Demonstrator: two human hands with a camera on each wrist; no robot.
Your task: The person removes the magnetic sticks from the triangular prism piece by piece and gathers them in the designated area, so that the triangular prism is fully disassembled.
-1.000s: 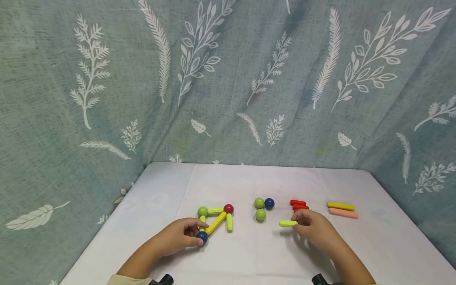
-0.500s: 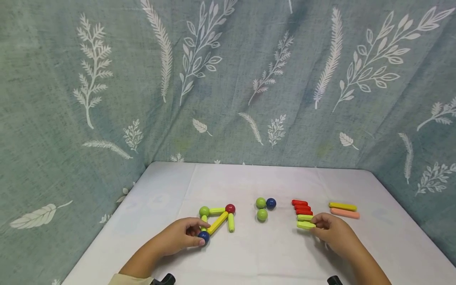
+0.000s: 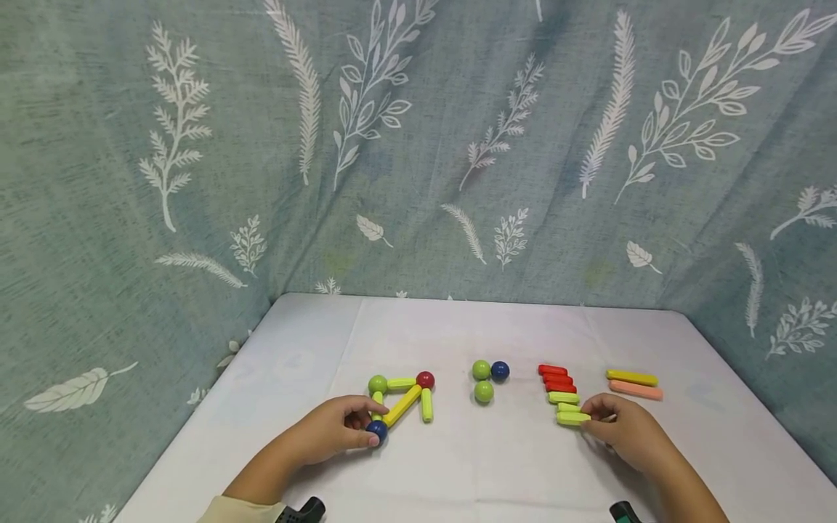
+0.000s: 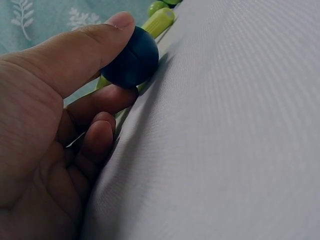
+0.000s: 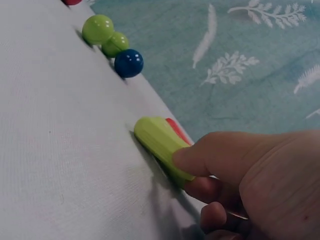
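at left, a stick-and-ball frame (image 3: 402,407) looks partly built, the left hand (image 3: 336,434) pinching its near blue ball (image 3: 376,433); at right, the right hand (image 3: 624,430) grips a row's (image 3: 559,388) nearest green stick (image 3: 571,419); three balls (image 3: 484,392) between seem unused.

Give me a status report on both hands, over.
Left hand pinches blue ball at near end of yellow stick. Right hand pinches light green stick, nearest in row of short sticks. Nothing visibly in the way.

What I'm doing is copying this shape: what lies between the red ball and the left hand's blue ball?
In the head view, a yellow stick lies between the red ball and blue ball.
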